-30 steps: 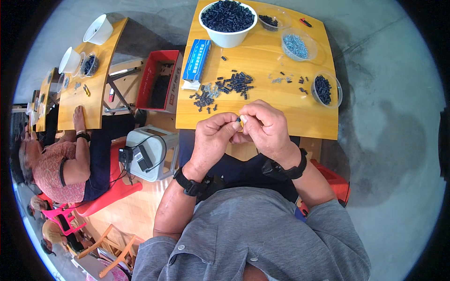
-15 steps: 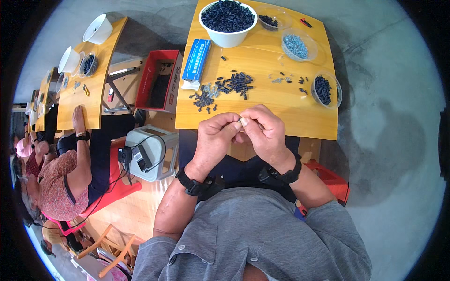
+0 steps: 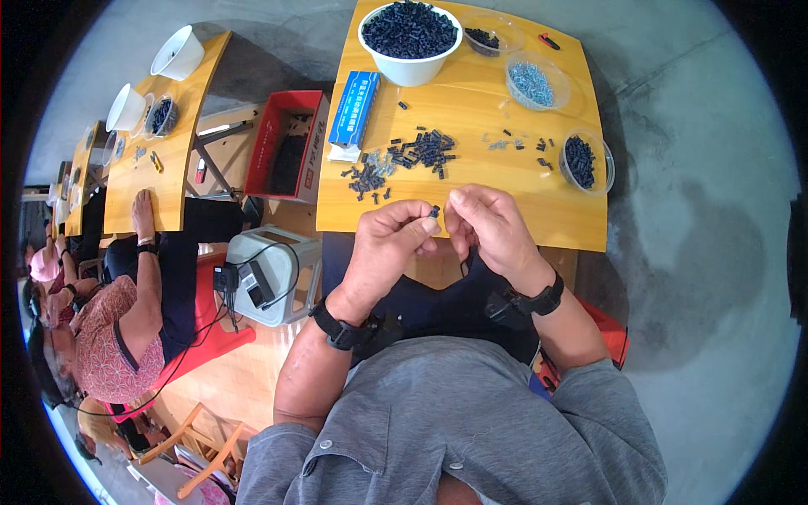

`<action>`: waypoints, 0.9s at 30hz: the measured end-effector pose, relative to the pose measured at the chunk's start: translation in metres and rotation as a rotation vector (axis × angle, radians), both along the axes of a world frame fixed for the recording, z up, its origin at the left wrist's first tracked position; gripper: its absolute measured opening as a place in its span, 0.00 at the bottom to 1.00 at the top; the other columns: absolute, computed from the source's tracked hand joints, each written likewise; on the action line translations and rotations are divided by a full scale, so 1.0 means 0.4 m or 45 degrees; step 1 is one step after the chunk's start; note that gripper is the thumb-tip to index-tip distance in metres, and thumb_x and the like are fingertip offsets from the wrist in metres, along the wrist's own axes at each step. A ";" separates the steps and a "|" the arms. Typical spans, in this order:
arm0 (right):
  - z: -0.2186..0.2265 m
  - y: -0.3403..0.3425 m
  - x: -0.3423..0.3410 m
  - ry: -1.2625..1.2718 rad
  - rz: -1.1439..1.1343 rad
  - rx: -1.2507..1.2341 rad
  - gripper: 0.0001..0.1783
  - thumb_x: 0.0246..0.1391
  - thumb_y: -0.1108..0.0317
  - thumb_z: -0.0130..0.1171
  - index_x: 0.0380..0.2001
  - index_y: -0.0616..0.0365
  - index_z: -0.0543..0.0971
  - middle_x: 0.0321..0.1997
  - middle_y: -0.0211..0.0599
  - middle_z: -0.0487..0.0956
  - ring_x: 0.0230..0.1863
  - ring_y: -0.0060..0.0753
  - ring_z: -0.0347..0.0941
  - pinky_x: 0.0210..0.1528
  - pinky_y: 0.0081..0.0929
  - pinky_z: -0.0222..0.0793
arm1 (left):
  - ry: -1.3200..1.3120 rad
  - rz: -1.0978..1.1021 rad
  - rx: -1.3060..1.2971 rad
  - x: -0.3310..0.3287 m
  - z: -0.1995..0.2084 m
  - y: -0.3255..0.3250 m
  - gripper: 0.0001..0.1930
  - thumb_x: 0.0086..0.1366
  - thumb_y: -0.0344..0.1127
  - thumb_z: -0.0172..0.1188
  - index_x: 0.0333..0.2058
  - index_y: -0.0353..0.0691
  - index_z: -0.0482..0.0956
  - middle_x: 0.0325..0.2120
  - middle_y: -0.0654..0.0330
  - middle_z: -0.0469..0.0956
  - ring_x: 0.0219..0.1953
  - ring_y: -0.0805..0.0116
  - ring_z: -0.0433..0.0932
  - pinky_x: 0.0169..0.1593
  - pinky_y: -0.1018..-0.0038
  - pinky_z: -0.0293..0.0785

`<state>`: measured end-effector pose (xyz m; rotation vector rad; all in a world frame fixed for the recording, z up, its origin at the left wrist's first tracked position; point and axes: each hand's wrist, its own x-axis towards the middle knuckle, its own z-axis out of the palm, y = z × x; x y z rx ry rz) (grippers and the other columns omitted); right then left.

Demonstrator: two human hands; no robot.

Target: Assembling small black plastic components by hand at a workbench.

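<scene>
Left hand (image 3: 389, 246) pinched a small black plastic-looking piece (image 3: 435, 211) | right hand (image 3: 498, 236) was half-curled just beside it, any grasp indiscernible | piece was by the near edge of the yellow wooden table (image 3: 539, 202)

Near tabletop (image 3: 539, 206) lies open between hands (image 3: 497, 229) and clear tub (image 3: 601, 171).

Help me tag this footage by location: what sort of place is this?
Probably a small-parts assembly workshop: a round white plastic tub heaped with small black parts, and another person seated at a neighbouring yellow wooden table.
</scene>
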<state>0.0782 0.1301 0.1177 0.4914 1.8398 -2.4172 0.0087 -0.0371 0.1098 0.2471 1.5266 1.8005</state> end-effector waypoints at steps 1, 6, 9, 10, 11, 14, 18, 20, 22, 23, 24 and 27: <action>-0.006 0.006 0.003 -0.078 0.117 -0.090 0.23 0.63 0.51 0.47 0.27 0.62 0.75 0.20 0.32 0.73 0.15 0.19 0.69 0.17 0.16 0.67 | -0.025 0.006 0.029 -0.001 -0.003 -0.001 0.05 0.62 0.26 0.57 0.36 0.34 0.78 0.28 0.63 0.78 0.30 0.77 0.77 0.35 0.80 0.73; -0.033 -0.006 -0.007 -0.270 0.169 -0.369 0.29 0.62 0.43 0.44 0.24 0.60 0.74 0.17 0.30 0.72 0.11 0.18 0.67 0.11 0.15 0.64 | 0.162 0.059 0.164 -0.001 -0.034 0.001 0.03 0.59 0.24 0.59 0.33 0.32 0.79 0.41 0.57 0.75 0.44 0.72 0.73 0.48 0.75 0.69; -0.039 -0.010 -0.015 -0.266 0.259 -0.523 0.31 0.62 0.42 0.42 0.25 0.61 0.74 0.16 0.31 0.72 0.10 0.19 0.67 0.09 0.15 0.64 | 0.074 0.000 0.168 -0.001 -0.029 0.002 0.04 0.58 0.22 0.58 0.32 0.32 0.80 0.46 0.55 0.73 0.51 0.69 0.69 0.55 0.73 0.63; -0.039 -0.012 -0.017 -0.253 0.291 -0.619 0.31 0.62 0.41 0.41 0.25 0.61 0.74 0.16 0.32 0.72 0.09 0.19 0.67 0.08 0.16 0.64 | 0.043 -0.011 0.188 -0.002 -0.027 0.001 0.04 0.58 0.22 0.58 0.32 0.32 0.80 0.46 0.55 0.73 0.52 0.69 0.69 0.55 0.73 0.63; -0.043 -0.011 -0.017 -0.253 0.290 -0.619 0.31 0.62 0.41 0.41 0.25 0.61 0.74 0.16 0.32 0.72 0.09 0.19 0.67 0.08 0.16 0.64 | 0.013 -0.022 0.208 -0.003 -0.026 0.001 0.04 0.58 0.22 0.57 0.32 0.32 0.80 0.45 0.55 0.74 0.52 0.69 0.68 0.55 0.73 0.63; -0.054 -0.011 -0.016 -0.257 0.397 -0.711 0.31 0.62 0.41 0.40 0.25 0.61 0.73 0.15 0.33 0.71 0.08 0.20 0.66 0.07 0.17 0.63 | 0.072 -0.058 0.186 -0.005 -0.023 -0.002 0.05 0.60 0.22 0.54 0.32 0.31 0.79 0.48 0.57 0.74 0.48 0.69 0.72 0.55 0.72 0.66; -0.050 -0.017 -0.013 -0.344 0.452 -0.797 0.31 0.62 0.40 0.40 0.22 0.59 0.70 0.13 0.30 0.67 0.06 0.19 0.61 0.06 0.17 0.60 | 0.011 -0.083 0.175 -0.009 -0.002 -0.003 0.06 0.60 0.22 0.54 0.33 0.29 0.79 0.44 0.56 0.76 0.46 0.70 0.73 0.56 0.72 0.65; -0.048 -0.018 -0.012 -0.351 0.485 -0.780 0.31 0.62 0.39 0.39 0.21 0.58 0.68 0.12 0.28 0.65 0.05 0.19 0.59 0.06 0.17 0.58 | 0.002 -0.238 0.115 -0.019 0.000 -0.009 0.07 0.60 0.21 0.54 0.36 0.28 0.79 0.42 0.54 0.78 0.45 0.69 0.75 0.56 0.72 0.66; -0.043 -0.020 -0.011 -0.335 0.543 -0.753 0.31 0.62 0.39 0.38 0.17 0.55 0.65 0.10 0.26 0.61 0.05 0.17 0.55 0.05 0.17 0.56 | 0.068 -0.192 0.103 -0.014 0.005 -0.008 0.08 0.60 0.21 0.54 0.37 0.28 0.79 0.43 0.53 0.79 0.45 0.68 0.76 0.56 0.72 0.66; -0.043 -0.023 -0.011 -0.335 0.543 -0.753 0.31 0.62 0.39 0.38 0.17 0.55 0.65 0.10 0.26 0.61 0.05 0.17 0.55 0.05 0.17 0.56 | 0.135 -0.145 0.091 -0.010 0.008 -0.007 0.09 0.60 0.21 0.53 0.39 0.28 0.79 0.43 0.52 0.79 0.46 0.68 0.76 0.56 0.71 0.67; -0.043 -0.027 -0.011 -0.331 0.528 -0.757 0.31 0.62 0.39 0.38 0.16 0.54 0.64 0.09 0.25 0.60 0.05 0.17 0.55 0.06 0.18 0.56 | 0.134 -0.145 0.091 -0.008 0.010 -0.007 0.09 0.60 0.21 0.53 0.39 0.28 0.79 0.43 0.52 0.79 0.46 0.68 0.76 0.56 0.71 0.67; -0.046 -0.038 -0.008 -0.311 0.475 -0.785 0.31 0.62 0.40 0.39 0.14 0.52 0.62 0.08 0.23 0.57 0.04 0.17 0.55 0.06 0.18 0.56 | 0.166 -0.102 0.047 -0.002 0.015 -0.003 0.11 0.60 0.20 0.53 0.42 0.28 0.79 0.46 0.51 0.77 0.48 0.67 0.75 0.56 0.72 0.67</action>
